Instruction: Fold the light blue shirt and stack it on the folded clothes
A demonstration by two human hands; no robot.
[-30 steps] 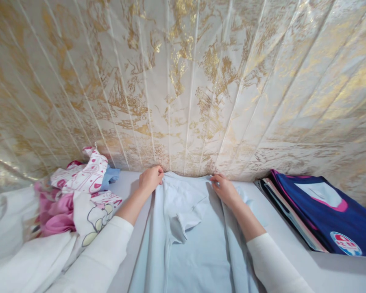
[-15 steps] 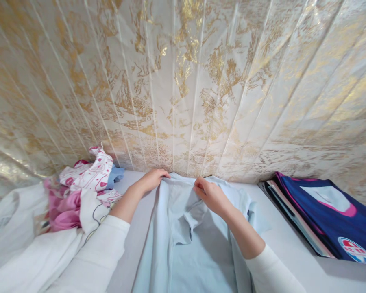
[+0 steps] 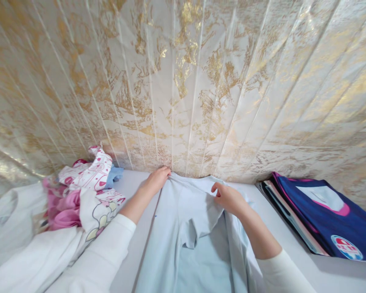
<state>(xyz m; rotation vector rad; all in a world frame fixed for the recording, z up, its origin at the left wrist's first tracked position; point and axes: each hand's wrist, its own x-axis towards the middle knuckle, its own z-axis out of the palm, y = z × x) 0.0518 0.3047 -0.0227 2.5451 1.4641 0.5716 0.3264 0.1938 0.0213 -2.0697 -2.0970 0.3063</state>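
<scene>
A light blue garment (image 3: 198,260) lies spread lengthwise in front of me, its top edge close to the wall; whether it is a shirt or trousers I cannot tell. At its top left corner my left hand (image 3: 159,179) is closed on the fabric edge. Over the upper right part is my right hand (image 3: 230,198), fingers bent with a gap between thumb and forefinger and no cloth visible in them. A small folded-over flap (image 3: 189,235) sticks up in the garment's middle.
On the left is a loose heap of clothes: a white top (image 3: 15,219), a pink piece (image 3: 65,209) and a red-patterned white one (image 3: 94,173). A folded stack with a navy garment (image 3: 320,219) on top lies right. Behind rises a gold-patterned wall covering (image 3: 183,89).
My right hand has let go of the top edge and moved right. The upper part of the garment now lies flatter and wider. My left hand stays at the left corner.
</scene>
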